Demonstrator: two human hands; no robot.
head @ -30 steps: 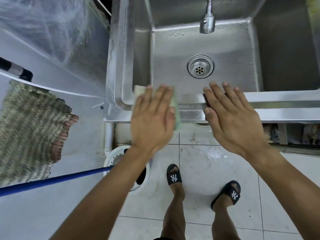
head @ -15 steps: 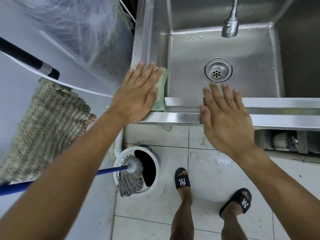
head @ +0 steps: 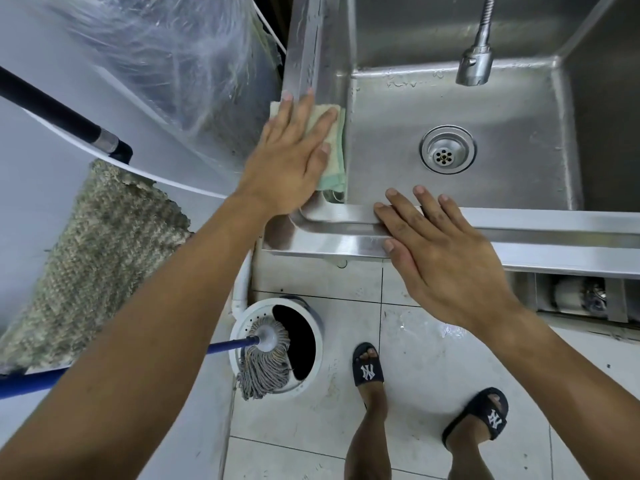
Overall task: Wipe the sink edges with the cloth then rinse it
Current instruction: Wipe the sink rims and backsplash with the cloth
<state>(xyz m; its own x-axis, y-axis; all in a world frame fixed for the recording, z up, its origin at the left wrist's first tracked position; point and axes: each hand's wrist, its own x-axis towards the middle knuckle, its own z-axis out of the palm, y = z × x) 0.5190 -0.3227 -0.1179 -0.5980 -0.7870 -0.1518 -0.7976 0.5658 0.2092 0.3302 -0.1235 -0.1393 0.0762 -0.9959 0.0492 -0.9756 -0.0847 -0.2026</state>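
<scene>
Wiping mid-frame: the flat, open left hand (head: 291, 157) presses the cloth (head: 334, 161) on the sink (head: 519, 223) rim; the open right hand (head: 440, 251) braces, and rinsing looks not yet begun.

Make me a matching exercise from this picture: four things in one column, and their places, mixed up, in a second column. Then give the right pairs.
Things:
1. cloth
2. right hand
3. mop
4. drain

Places:
A. in the white bucket on the floor
B. in the bottom of the sink
C. flat on the front edge of the sink
D. under the left hand on the left edge of the sink

Pairs: 1-D, 2-C, 3-A, 4-B
</scene>
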